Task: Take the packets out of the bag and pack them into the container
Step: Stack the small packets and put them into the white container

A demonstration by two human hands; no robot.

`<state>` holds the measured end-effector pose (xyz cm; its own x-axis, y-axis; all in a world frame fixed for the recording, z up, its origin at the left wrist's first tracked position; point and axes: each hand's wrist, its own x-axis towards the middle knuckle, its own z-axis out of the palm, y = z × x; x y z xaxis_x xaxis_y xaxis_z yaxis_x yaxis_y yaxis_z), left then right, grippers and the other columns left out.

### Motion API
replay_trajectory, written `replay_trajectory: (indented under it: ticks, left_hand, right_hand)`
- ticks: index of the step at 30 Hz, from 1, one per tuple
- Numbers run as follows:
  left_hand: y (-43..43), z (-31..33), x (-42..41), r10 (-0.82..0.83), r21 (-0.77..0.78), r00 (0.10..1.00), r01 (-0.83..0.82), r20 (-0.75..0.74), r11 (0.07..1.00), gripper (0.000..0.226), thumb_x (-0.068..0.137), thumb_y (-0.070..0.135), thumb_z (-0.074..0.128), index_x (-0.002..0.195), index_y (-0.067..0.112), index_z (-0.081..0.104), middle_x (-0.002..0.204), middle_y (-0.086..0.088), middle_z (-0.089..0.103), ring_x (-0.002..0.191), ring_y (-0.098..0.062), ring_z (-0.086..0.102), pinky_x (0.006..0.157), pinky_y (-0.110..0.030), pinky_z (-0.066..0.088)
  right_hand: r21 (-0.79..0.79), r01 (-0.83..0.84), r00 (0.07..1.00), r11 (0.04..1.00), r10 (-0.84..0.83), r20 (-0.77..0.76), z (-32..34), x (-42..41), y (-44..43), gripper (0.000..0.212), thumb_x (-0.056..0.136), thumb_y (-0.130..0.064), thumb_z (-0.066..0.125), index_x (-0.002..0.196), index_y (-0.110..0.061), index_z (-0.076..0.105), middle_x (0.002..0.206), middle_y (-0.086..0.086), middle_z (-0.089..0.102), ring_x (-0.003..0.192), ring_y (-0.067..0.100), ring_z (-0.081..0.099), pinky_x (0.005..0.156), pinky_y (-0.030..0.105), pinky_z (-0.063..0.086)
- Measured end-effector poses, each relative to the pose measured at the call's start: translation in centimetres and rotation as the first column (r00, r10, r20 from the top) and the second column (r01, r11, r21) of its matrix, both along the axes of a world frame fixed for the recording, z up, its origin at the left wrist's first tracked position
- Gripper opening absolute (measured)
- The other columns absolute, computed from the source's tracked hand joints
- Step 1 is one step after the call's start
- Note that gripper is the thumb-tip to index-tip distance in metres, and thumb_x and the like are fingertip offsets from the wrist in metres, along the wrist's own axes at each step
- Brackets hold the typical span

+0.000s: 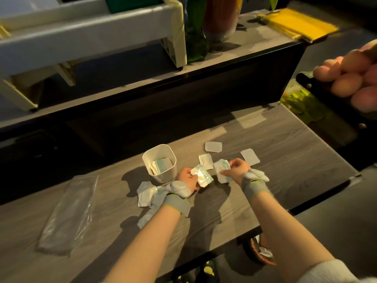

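A white square container [161,174] stands on the wooden table with a few packets [162,164] upright inside. Just right of it, my left hand [186,176] grips a white and pale-blue packet [204,176]. My right hand [237,168] holds a second packet [221,170] beside it. Three loose packets lie behind my hands: one [205,161] close, one [213,147] farther back, one [250,156] to the right. A small heap of packets [148,194] lies under my left wrist. The clear plastic bag [69,211] lies flat at the left.
A raised shelf [234,58] runs along the back with a white rack [85,37], a green bottle [196,37] and a yellow pouch [295,22]. Another person's hand [350,78] shows at the right edge. The table's front edge [224,242] is close to me.
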<state>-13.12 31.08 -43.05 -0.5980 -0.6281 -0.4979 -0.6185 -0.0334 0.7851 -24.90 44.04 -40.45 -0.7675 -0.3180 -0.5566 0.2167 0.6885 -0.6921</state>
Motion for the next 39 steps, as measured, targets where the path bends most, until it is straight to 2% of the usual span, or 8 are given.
replay_trajectory:
  ticks: [3, 10, 13, 17, 20, 23, 29, 39]
  left_hand:
    - [0.0, 0.6, -0.5, 0.01, 0.04, 1.0, -0.011, 0.015, 0.999, 0.008, 0.092, 0.006, 0.045, 0.098, 0.011, 0.046, 0.07, -0.002, 0.051, 0.056, -0.01, 0.05, 0.044, -0.017, 0.046]
    - [1.1, 2.5, -1.0, 0.035, 0.26, 0.996, -0.014, -0.078, 0.966, 0.01, 0.093, 0.01, 0.044, 0.103, 0.012, 0.042, 0.08, -0.008, 0.054, 0.073, -0.023, 0.058, 0.062, -0.03, 0.051]
    - [1.2, 2.3, -1.0, 0.025, 0.215, 0.996, -0.007, -0.083, 0.977, 0.009, 0.095, 0.017, 0.046, 0.103, 0.014, 0.043, 0.097, -0.013, 0.057, 0.091, -0.029, 0.061, 0.075, -0.039, 0.056]
    - [1.1, 2.0, -1.3, -0.001, 0.092, 0.998, 0.006, -0.064, 0.996, 0.018, 0.096, 0.015, 0.045, 0.111, 0.006, 0.047, 0.1, -0.013, 0.054, 0.087, -0.024, 0.057, 0.057, -0.022, 0.051]
    - [1.2, 1.6, -2.1, 0.02, 0.076, 0.998, -0.016, -0.054, 0.997, 0.01, 0.096, 0.013, 0.045, 0.104, 0.007, 0.046, 0.092, -0.013, 0.053, 0.066, -0.019, 0.055, 0.055, -0.025, 0.048]
    - [1.2, 1.2, -2.5, 0.01, 0.06, 0.999, -0.007, -0.046, 0.998, 0.004, 0.097, 0.012, 0.044, 0.098, 0.009, 0.041, 0.071, -0.003, 0.051, 0.056, -0.012, 0.048, 0.049, -0.023, 0.043]
    - [0.3, 0.6, -3.3, 0.008, 0.033, 0.999, -0.007, -0.044, 0.999, 0.004, 0.096, 0.012, 0.044, 0.096, 0.008, 0.044, 0.065, 0.0, 0.048, 0.053, -0.013, 0.046, 0.048, -0.024, 0.041]
    - [-0.8, 0.1, -4.6, 0.024, 0.026, 0.999, -0.023, -0.027, 0.999, 0.027, 0.095, 0.014, 0.046, 0.071, 0.023, 0.04, 0.066, 0.0, 0.048, 0.055, -0.011, 0.047, 0.041, -0.018, 0.043]
  right_hand:
    - [-0.222, 0.053, 0.994, 0.974, -0.029, 0.108, 1.5, 0.3, -1.0, 0.031, 0.072, 0.0, 0.078, 0.072, -0.017, 0.051, 0.077, 0.004, 0.06, 0.078, 0.022, 0.057, 0.073, 0.037, 0.053]
    - [-0.138, -0.131, 0.991, 0.982, 0.133, 0.004, 1.5, 2.1, -2.0, 0.031, 0.07, -0.008, 0.081, 0.074, -0.018, 0.052, 0.071, -0.003, 0.057, 0.071, 0.015, 0.054, 0.071, 0.028, 0.047]
    - [-0.131, -0.151, 0.989, 0.98, 0.15, -0.014, 1.2, 2.0, -2.2, 0.032, 0.068, -0.012, 0.083, 0.072, -0.021, 0.052, 0.07, -0.004, 0.057, 0.068, 0.012, 0.054, 0.073, 0.028, 0.049]
    - [-0.109, -0.206, 0.978, 0.972, 0.207, -0.009, 1.2, 1.4, -2.3, 0.022, 0.073, -0.015, 0.078, 0.078, -0.018, 0.057, 0.077, 0.0, 0.06, 0.075, 0.015, 0.056, 0.08, 0.033, 0.052]
    - [-0.125, -0.056, 0.998, 0.991, 0.059, 0.019, 0.3, -0.5, -1.3, 0.014, 0.081, -0.022, 0.071, 0.089, -0.017, 0.06, 0.084, 0.005, 0.065, 0.076, 0.02, 0.061, 0.08, 0.035, 0.053]
    - [0.097, 0.019, 0.994, 0.995, -0.009, -0.108, -0.6, -3.1, 0.4, 0.023, 0.077, -0.039, 0.062, 0.093, -0.022, 0.064, 0.097, 0.007, 0.07, 0.092, 0.029, 0.067, 0.092, 0.04, 0.052]
    - [0.443, 0.093, 0.948, 0.891, 0.058, -0.314, -1.6, -6.8, 1.3, 0.042, 0.092, -0.034, 0.052, 0.126, -0.008, 0.051, 0.136, 0.016, 0.049, 0.127, 0.034, 0.047, 0.098, 0.037, 0.043]
    - [0.343, 0.164, 0.978, 0.925, -0.107, -0.181, -2.7, -7.8, 0.6, 0.051, 0.09, -0.018, 0.059, 0.135, -0.001, 0.041, 0.14, 0.02, 0.045, 0.129, 0.034, 0.045, 0.103, 0.039, 0.038]
